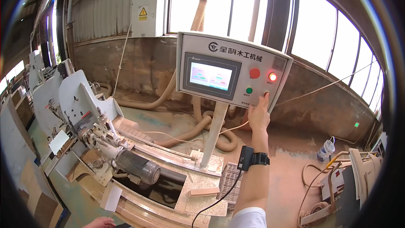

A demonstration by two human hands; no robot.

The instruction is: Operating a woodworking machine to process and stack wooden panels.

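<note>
Head view: at 7 o'clock, the left hand [99, 222] barely showed, so I could not tell its fingers. Right of the grey motor [136, 166], the right hand [258, 116] pressed one finger on the control panel [230, 70].

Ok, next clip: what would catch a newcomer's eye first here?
The pale grey control panel on a white post, centre frame, with its lit touchscreen and glowing red lamp. The right hand reaches up to the panel's lower right corner. Lower left sits a ribbed grey electric motor on the woodworking machine.
</note>
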